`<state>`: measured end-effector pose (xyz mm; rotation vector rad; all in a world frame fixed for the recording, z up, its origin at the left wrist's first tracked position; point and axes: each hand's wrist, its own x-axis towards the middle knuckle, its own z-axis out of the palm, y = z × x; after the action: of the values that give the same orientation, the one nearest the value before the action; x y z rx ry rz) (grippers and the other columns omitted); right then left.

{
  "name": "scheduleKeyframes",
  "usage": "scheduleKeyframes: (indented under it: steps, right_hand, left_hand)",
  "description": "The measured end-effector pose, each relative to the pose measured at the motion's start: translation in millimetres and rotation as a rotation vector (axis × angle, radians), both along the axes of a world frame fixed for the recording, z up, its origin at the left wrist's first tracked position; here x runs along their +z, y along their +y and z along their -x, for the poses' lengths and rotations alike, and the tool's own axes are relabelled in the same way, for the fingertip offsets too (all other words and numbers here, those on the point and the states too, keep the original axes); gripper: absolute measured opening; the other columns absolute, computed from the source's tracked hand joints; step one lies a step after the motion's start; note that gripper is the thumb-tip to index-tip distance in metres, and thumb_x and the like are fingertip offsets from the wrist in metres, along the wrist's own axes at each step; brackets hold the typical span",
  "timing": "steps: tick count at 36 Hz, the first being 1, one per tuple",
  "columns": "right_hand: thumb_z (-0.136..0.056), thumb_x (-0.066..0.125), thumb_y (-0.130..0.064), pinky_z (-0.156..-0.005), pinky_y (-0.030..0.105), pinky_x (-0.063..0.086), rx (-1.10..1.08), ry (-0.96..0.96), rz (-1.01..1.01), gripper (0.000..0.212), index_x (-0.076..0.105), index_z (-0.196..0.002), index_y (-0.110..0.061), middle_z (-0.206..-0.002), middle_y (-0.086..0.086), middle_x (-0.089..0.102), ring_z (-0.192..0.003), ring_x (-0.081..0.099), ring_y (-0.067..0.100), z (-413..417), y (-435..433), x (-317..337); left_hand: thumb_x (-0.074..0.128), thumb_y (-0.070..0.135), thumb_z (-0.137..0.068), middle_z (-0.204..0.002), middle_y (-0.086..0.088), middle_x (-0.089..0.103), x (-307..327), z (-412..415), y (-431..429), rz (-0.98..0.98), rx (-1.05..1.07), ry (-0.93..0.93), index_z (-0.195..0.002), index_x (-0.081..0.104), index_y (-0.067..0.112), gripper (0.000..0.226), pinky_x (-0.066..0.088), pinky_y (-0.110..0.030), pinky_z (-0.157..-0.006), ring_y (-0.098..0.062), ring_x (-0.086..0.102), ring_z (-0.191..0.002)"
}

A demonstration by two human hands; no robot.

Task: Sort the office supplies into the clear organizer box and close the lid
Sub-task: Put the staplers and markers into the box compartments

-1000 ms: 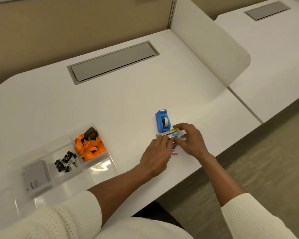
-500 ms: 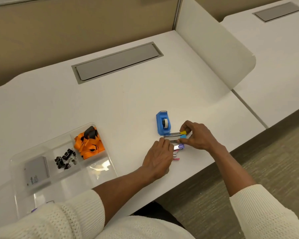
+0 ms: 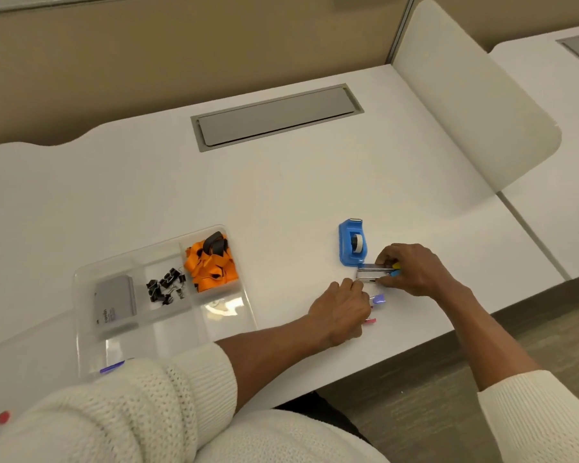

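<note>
**Gathering small loose pieces near the desk edge**

Sitting at the left of the white desk (image 3: pixel 281 195), the clear organizer box (image 3: pixel 84 329) is holding a flat grey case (image 3: pixel 116 300) in its left compartment, a scatter of black binder clips (image 3: pixel 166 287) in the middle one, and a heap of orange and black folded pieces (image 3: pixel 211 262) in the far right one. The near compartments are looking mostly bare, and the walls are thin, glossy and see-through, so their edges are hard to read. No lid can be told apart from the box here.

Moving right, the left hand (image 3: pixel 340 312) is lying palm down with its fingertips touching the near end of a bundle of slim metallic sticks (image 3: pixel 373 274); whether it is gripping them or only steadying them cannot be told. A small purple piece (image 3: pixel 378 299) and a pink piece (image 3: pixel 371 320) are lying loose just beside that hand, close to the near desk edge.

Further right, the right hand (image 3: pixel 411 269) is pinching the bundle's other end, where yellow and blue tips are showing. A blue plastic tape dispenser (image 3: pixel 351 242) is standing just beyond.

Judging from this, the smooth, narrow sticks are likely to fan apart or slide out if lifted by one end only. The loose coloured pieces are at risk of being swept off the near edge by the left wrist.
</note>
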<state>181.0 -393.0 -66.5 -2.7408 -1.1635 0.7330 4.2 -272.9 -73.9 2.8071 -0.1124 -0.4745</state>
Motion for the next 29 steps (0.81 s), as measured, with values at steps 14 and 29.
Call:
scheduleKeyframes:
  steps: [14, 29]
  right_hand:
    - [-0.073, 0.091, -0.030, -0.067, 0.034, 0.049, -0.473, 0.198, -0.290, 0.023, 0.077, -0.092, -0.028, -0.087, -0.003, 0.076, -0.085, 0.068, 0.022, 12, -45, 37]
    - [-0.075, 0.090, -0.023, -0.086, 0.044, 0.060, -0.709, 0.532, -0.577, 0.022, 0.078, -0.093, -0.021, -0.087, 0.000, 0.078, -0.090, 0.074, 0.025, 151, 60, 70]
  left_hand:
    - [0.082, 0.037, -0.079, -0.086, -0.012, 0.075, 22, 26, 24, 0.551, 0.474, 0.152, -0.095, 0.076, 0.006, 0.035, 0.045, -0.034, -0.057, -0.019, 0.061, -0.066]
    - [0.081, 0.026, -0.088, -0.099, -0.004, 0.078, 78, 163, 111, 1.219, 1.063, -0.156, -0.104, 0.081, 0.020, 0.017, 0.062, -0.031, -0.085, -0.026, 0.071, -0.099]
